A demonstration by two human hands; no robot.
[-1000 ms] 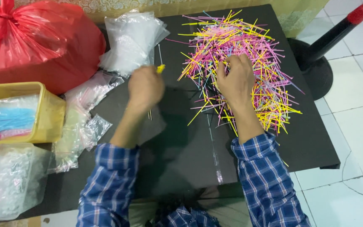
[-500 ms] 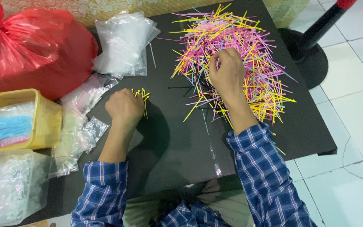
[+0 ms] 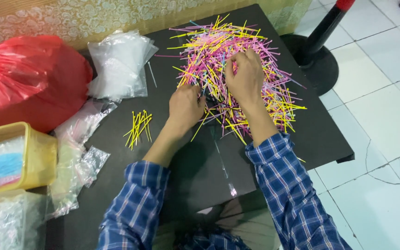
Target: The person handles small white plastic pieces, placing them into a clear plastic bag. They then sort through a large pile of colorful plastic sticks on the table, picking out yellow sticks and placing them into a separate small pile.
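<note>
A big heap of thin pink, yellow and blue plastic sticks (image 3: 218, 51) lies on the far part of a black table (image 3: 302, 134). My left hand (image 3: 184, 107) rests at the heap's near left edge, fingers curled into the sticks. My right hand (image 3: 245, 78) sits on the middle of the heap, fingertips pinching among the sticks. What either hand grips is hidden. A small bunch of yellow sticks (image 3: 138, 126) lies apart on the table, left of my left hand.
A stack of clear plastic bags (image 3: 119, 65) lies at the back left, with loose clear bags (image 3: 77, 157) nearer. A red bag (image 3: 24, 83) and a yellow tub (image 3: 38, 157) stand at the left. A black stand base (image 3: 318, 65) is on the tiled floor.
My left hand let go of a small bunch of yellow sticks on the table and moved right to the heap. My right hand shifted slightly on the heap.
</note>
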